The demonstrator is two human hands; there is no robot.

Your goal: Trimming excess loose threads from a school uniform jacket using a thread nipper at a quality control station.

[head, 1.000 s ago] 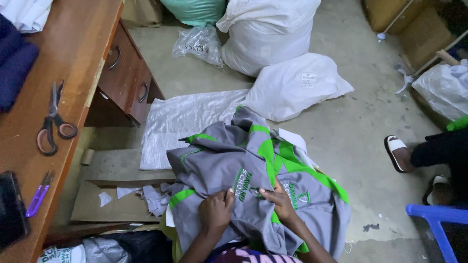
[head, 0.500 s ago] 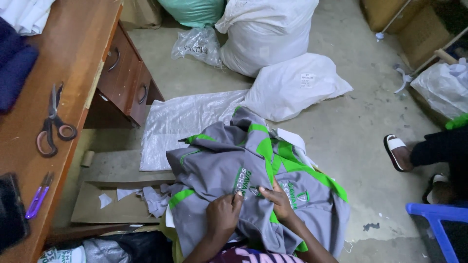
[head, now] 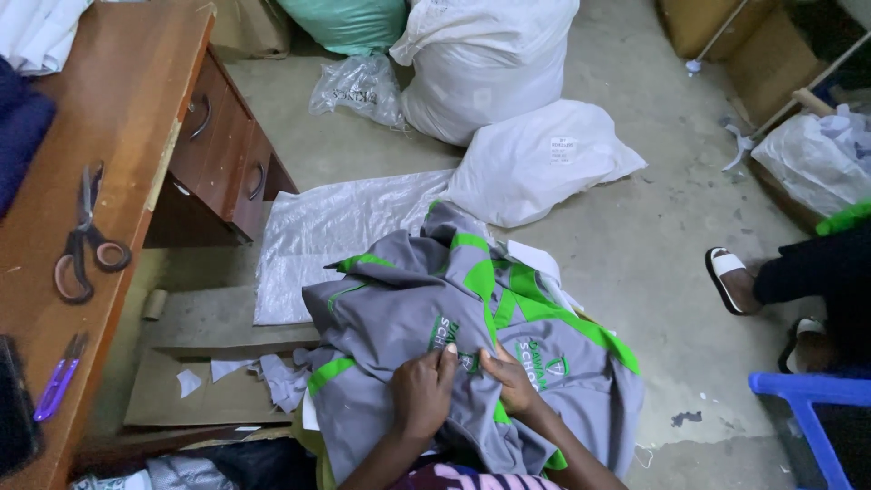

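Lower centre of frame: grey garment with green trim (head: 454, 318), heaped in the lap and spilling toward the floor. Left hand (head: 422, 395) and right hand (head: 510, 379) side by side, nearly touching, fingers pinching the cloth at its printed patch. Left edge: wooden worktop (head: 136, 109) carrying scissors (head: 83, 238) and a small purple snipper (head: 60, 377), both near its lip. Upper centre: white sacks (head: 508, 100) crowding the floor. Right edge: another person's sandalled foot (head: 730, 279) and a blue chair (head: 812, 399). Bare concrete floor (head: 662, 245) between garment and foot.
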